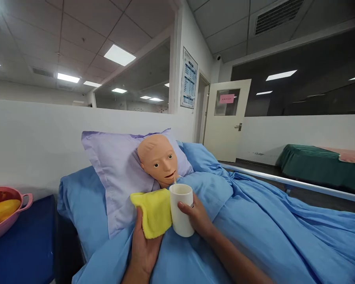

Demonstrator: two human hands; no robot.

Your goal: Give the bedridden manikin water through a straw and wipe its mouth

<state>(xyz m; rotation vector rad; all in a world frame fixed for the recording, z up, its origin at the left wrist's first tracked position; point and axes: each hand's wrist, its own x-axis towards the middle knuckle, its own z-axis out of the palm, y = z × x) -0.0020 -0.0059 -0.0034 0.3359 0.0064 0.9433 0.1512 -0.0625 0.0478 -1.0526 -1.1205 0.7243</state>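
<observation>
A training manikin's head (158, 159) rests on a lilac pillow (115, 173), its body under a blue quilt (248, 225). My right hand (198, 219) grips a white mug (180, 209) from its right side, the thumb across the front. From the mug a thin pale straw (175, 180) rises to the manikin's mouth; whether it enters the lips I cannot tell. My left hand (144, 246) holds a folded yellow towel (156, 213) just left of the mug, thumb on its edge and the other fingers beneath. Part of the towel hides the left palm.
At the left, a pink basket (10, 221) with fruit stands on a dark blue surface (32, 248). A white bed rail (298, 183) runs along the far side. Beyond it are a cream door (225, 134) standing ajar and another bed with a green cover (307, 165).
</observation>
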